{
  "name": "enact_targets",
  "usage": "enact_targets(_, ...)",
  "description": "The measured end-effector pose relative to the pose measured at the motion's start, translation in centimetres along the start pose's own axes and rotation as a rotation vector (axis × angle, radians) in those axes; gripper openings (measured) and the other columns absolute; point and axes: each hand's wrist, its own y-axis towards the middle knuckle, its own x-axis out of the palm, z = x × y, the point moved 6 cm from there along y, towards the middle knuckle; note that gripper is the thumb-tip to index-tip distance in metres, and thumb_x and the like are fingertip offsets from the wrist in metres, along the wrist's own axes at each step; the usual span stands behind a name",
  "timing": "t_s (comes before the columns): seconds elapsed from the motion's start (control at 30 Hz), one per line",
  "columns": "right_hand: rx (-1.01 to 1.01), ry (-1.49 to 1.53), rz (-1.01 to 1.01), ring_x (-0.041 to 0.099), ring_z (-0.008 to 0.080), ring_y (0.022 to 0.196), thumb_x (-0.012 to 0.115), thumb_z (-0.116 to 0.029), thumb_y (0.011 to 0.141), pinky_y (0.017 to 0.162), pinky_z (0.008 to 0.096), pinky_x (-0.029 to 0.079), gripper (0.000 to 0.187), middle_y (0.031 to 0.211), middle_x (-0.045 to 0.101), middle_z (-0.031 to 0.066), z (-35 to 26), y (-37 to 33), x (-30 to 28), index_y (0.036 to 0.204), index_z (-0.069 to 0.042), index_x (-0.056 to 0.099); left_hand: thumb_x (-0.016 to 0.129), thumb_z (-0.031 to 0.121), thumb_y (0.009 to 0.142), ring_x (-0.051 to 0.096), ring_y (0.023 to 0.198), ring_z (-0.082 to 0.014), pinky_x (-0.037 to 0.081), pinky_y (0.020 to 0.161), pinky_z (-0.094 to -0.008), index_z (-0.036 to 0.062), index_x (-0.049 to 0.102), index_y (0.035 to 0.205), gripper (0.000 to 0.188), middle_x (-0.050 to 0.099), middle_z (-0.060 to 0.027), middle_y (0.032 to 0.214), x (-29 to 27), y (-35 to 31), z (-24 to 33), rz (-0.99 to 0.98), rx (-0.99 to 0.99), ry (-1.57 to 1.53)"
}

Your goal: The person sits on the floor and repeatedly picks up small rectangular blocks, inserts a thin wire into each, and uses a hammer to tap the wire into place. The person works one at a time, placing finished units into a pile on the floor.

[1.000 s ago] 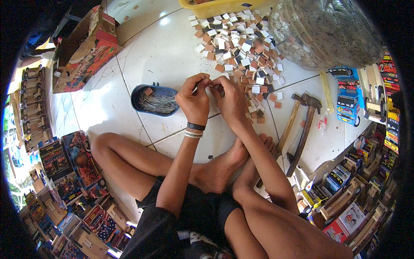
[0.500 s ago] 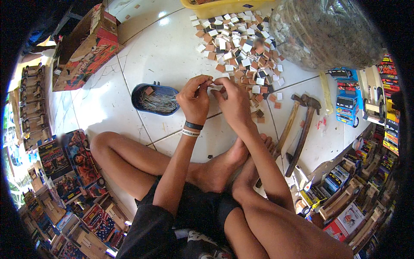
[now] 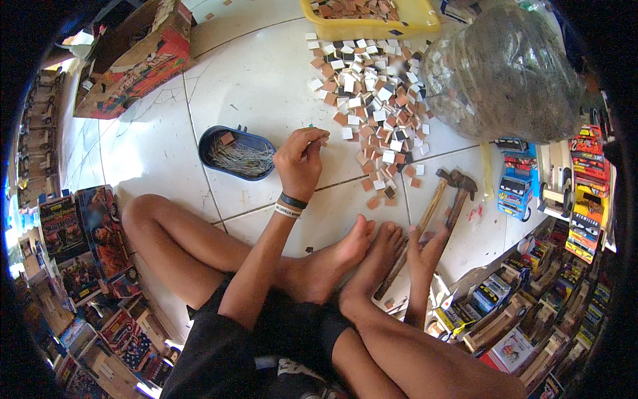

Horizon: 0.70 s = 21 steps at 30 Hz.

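My left hand (image 3: 299,159) is closed in a pinch above the floor, right of a blue oval tray (image 3: 247,178) of nails (image 3: 232,154). Something small shows at its fingertips, too small to make out. My right hand (image 3: 425,253) is low at the right, thumb and fingers apart, over the handle of the darker hammer (image 3: 458,199). The hand hides the lower part of that handle. A second hammer (image 3: 432,207) with a paler wooden handle lies just left of it, its lower end beside my foot.
Small white, brown and black square pieces (image 3: 379,114) lie heaped ahead, below a yellow tub (image 3: 372,30) of similar pieces. A bulging clear plastic bag (image 3: 505,80) stands at the far right. Toy trucks (image 3: 515,193) line the right side. An open carton (image 3: 143,73) sits far left.
My right hand has left my left hand's fingertips and moved down and right to the hammers. My left hand stays pinched in nearly the same place. The view has shifted slightly.
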Motion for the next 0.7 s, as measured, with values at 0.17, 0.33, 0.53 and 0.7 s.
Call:
enact_targets(0.17,0.209,0.178,-0.268,0.061,0.0261,0.086,0.062,-0.026,0.104,0.081,0.0415,0.053,0.040,0.106,0.067,0.0157,2.6,-1.2,0.2,0.133,-0.001,0.051,0.068,-0.015,0.083,0.075,0.081,-0.0232,0.058,0.070,-0.0313,0.0028,0.074,0.093,0.022,0.077,-0.0110,0.094,-0.1,-0.1,0.0,0.033,-0.009,-0.076)
enact_targets(0.33,0.359,0.495,-0.215,0.056,0.0146,0.071,0.054,-0.019,0.108,0.065,0.0337,0.051,0.029,0.093,0.062,0.0110,-3.6,-2.3,-2.5,0.134,-0.005,0.053,0.069,-0.016,0.082,0.075,0.082,-0.0251,0.058,0.069,-0.0322,0.0027,0.073,0.093,0.022,0.076,-0.0118,0.094,-0.2,-0.2,0.2,0.036,-0.009,-0.059)
enact_targets(0.53,-0.296,0.091,-0.472,0.069,0.0352,0.082,0.049,-0.014,0.109,0.075,0.0439,0.058,0.053,0.112,0.070,0.0233,-12.8,-1.5,-2.5,0.160,-0.006,0.037,0.069,-0.015,0.083,0.075,0.083,-0.0266,0.057,0.069,-0.0330,0.0023,0.071,0.092,0.020,0.075,-0.0130,0.093,-0.2,-0.3,0.3,0.025,0.008,-0.055)
enact_targets(0.7,-0.521,0.098,-0.422,0.071,0.0435,0.087,0.053,-0.013,0.107,0.076,0.0495,0.057,0.057,0.108,0.072,0.0259,-16.5,-1.2,-1.5,0.162,-0.009,0.038,0.069,-0.014,0.084,0.076,0.085,-0.0260,0.058,0.072,-0.0335,0.0039,0.069,0.091,0.019,0.076,-0.0109,0.094,-0.2,-0.3,0.1,0.019,0.020,-0.056)
